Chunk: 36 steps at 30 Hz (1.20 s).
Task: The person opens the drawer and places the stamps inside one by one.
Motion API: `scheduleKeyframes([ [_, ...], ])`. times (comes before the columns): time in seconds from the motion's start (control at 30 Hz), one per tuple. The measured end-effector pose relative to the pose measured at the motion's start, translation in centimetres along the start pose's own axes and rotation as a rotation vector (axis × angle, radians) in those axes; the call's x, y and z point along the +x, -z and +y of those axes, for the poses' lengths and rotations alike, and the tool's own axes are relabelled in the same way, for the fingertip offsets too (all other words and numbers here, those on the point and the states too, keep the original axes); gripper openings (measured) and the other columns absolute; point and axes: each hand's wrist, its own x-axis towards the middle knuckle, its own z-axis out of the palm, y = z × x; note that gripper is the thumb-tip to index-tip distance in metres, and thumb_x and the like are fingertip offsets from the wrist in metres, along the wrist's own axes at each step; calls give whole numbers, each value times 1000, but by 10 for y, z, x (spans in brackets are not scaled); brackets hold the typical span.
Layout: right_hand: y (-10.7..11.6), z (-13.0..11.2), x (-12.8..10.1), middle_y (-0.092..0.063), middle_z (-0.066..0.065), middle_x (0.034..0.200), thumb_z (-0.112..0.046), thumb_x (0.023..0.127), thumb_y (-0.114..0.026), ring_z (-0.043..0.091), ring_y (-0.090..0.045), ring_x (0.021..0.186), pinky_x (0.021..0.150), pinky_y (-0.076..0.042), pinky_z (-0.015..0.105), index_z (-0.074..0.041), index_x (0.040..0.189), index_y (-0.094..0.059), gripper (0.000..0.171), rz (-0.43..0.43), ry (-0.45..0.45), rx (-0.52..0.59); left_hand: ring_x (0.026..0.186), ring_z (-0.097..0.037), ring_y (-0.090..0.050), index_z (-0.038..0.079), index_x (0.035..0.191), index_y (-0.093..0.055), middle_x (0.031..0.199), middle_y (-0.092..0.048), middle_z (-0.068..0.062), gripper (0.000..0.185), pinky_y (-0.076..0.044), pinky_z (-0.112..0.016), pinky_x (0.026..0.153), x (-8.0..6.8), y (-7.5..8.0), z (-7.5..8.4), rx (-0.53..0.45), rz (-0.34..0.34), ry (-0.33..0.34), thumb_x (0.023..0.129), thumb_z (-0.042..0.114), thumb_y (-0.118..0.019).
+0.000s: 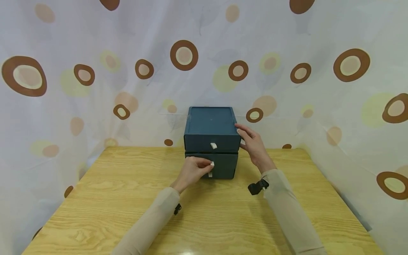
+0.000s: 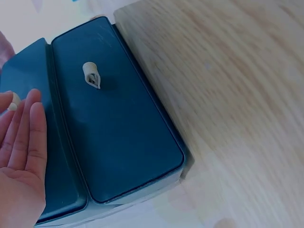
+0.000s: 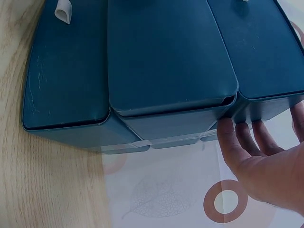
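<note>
A dark blue drawer unit stands on the table, its drawers stacked and fitted with white loop pulls. My left hand pinches the white pull tab of the middle drawer between thumb and fingertips. That drawer's front juts a little beyond the ones above and below it. The top drawer's pull and the bottom drawer's pull hang untouched. My right hand rests against the unit's right side near the top, fingers extended along it. What the drawers hold is hidden.
The unit sits at the far side of a light wooden table, close to a patterned curtain hung behind and at both sides. Black straps with small devices are on both wrists.
</note>
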Motion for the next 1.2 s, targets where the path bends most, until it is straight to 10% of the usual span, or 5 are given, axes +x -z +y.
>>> scheduleKeyframes([
  [0.53,-1,1,1,-26,0,162,-40,101,-52,27,-23,150,115,-32,55,-21,146,-49,48,4,-8,2,85,-9,-71,15,104,-78,100,-75,-1,17,-58,-25,73,10,2,-5,-18,-20,96,90,24,-72],
  [1.2,-3,1,-1,-26,1,162,-41,102,-50,27,-24,149,116,-30,56,-21,147,-48,49,24,16,-3,79,-19,-72,13,101,-77,92,-76,-6,15,-57,-24,67,8,4,-6,-39,15,20,93,22,-69],
])
